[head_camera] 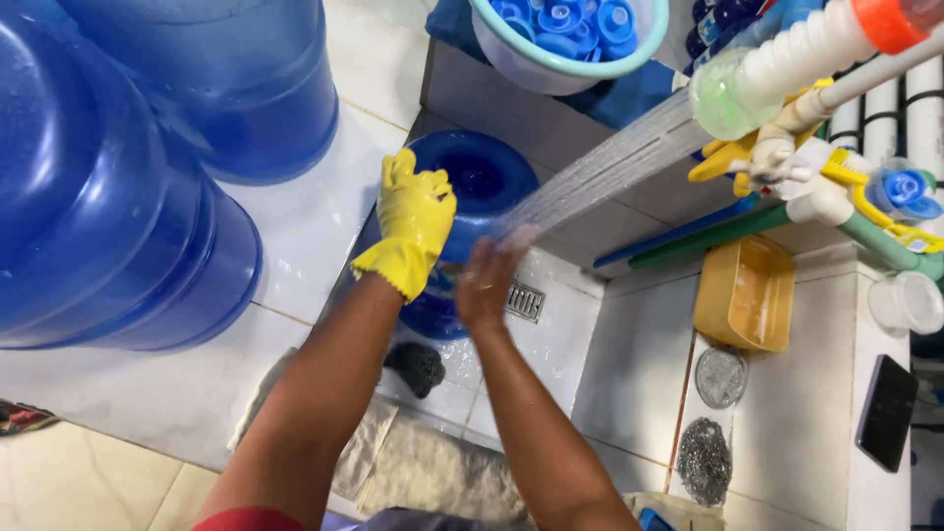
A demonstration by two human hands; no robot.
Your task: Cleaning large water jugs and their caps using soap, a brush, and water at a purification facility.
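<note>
A blue water jug (472,187) lies on its side in a white-tiled wash basin (551,344), and everything here is placed from it. The left hand (413,224), in a yellow rubber glove, is pressed flat on the jug's upper side with fingers spread, steadying rather than clamping. The right hand (489,280), bare, is at the jug's near end under the water; it is blurred, so I cannot tell whether its fingers close on anything. A spray of water (610,162) runs from a green-tipped nozzle (728,93), up and to the right of the jug, down onto it.

By my judgement the rinse is mid-way: the jug is wet and under the stream, not yet set aside with the others.

Counted: one jug in the basin; at least two more large blue jugs (118,197) stand left of it on the tiles. One dark scrubber (418,366) lies just below it. To the right sit one yellow tub (744,293), two steel-wool pads (704,457) and one dark phone (887,413). Above the jug, one bowl of blue caps (570,29), too many to count.
</note>
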